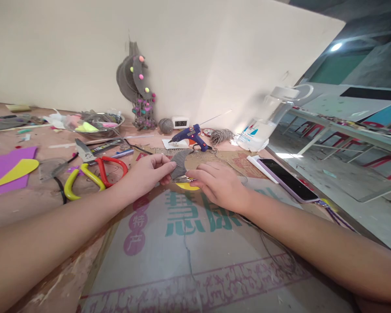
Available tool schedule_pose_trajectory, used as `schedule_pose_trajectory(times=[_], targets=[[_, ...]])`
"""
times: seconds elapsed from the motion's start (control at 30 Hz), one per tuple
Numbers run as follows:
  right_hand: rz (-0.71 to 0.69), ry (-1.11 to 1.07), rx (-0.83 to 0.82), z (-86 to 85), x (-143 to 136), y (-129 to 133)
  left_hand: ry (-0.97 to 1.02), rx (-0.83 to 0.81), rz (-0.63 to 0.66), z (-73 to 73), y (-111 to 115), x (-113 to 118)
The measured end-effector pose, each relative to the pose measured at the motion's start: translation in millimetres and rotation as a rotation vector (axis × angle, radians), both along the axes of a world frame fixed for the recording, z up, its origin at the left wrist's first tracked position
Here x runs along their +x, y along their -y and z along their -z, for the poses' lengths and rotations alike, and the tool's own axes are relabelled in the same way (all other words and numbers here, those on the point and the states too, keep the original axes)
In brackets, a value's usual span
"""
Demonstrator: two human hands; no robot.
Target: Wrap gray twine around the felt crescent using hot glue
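My left hand (158, 169) is closed, thumb and fingers pinching a grey yarn-wrapped crescent (180, 161) above the cardboard. Curled at the crescent's lower right side, my right hand (220, 182) pinches something small with a shiny bit; the fingers hide most of it. A yellow piece (188, 186) shows just below the crescent, between the hands. Loose grey yarn (282, 256) trails over the cardboard under my right forearm. Just beyond the hands, a blue glue gun (192, 138) rests on the table.
A printed cardboard sheet (156, 269) lies under my arms. Yellow-handled cutters (84, 178) and red-handled scissors (112, 169) lie left. Behind are a bowl of scraps (115, 127), a yarn ball (166, 126) and a clock (180, 122). A phone (288, 179) and a bottle (275, 108) are right.
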State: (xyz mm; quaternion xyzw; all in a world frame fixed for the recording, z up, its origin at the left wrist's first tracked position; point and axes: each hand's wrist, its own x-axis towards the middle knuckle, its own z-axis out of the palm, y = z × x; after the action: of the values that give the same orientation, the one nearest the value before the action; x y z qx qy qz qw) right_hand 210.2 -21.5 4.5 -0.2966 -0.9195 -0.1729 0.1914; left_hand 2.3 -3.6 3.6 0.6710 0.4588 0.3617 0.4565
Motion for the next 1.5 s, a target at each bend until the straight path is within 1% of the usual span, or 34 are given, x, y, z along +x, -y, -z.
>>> schedule_pose_trajectory(times=[0.17,0.37,0.43,0.57,0.7,0.9,1.1,1.3,1.5], targets=[[-0.015,-0.002,0.016,-0.1,-0.2,0.4,0.008,-0.001,0.002,-0.5,0.0,0.0],[0.017,-0.119,0.012,-0.7,0.3,1.0,0.013,0.006,0.014,-0.6,0.3,-0.5],[0.012,-0.127,0.001,-0.5,1.0,0.7,0.013,0.007,0.009,-0.7,0.5,-0.5],[-0.009,-0.069,0.009,0.2,1.7,0.6,0.021,-0.001,-0.007,-0.3,-0.1,-0.4],[0.002,-0.018,0.023,0.1,1.5,0.9,0.042,-0.008,0.003,1.2,-1.9,-0.7],[-0.002,-0.02,0.034,0.4,1.6,-0.3,0.065,-0.025,0.011,0.1,-0.9,0.2],[0.011,-0.008,0.035,0.6,1.2,-0.2,0.047,-0.039,0.005,-0.9,-0.1,0.1],[0.015,0.01,0.053,0.1,0.6,0.9,0.055,-0.029,0.035,2.6,-3.0,-0.9],[0.019,0.04,0.044,-0.8,0.6,2.4,0.045,-0.014,0.039,0.8,-1.8,-0.4]])
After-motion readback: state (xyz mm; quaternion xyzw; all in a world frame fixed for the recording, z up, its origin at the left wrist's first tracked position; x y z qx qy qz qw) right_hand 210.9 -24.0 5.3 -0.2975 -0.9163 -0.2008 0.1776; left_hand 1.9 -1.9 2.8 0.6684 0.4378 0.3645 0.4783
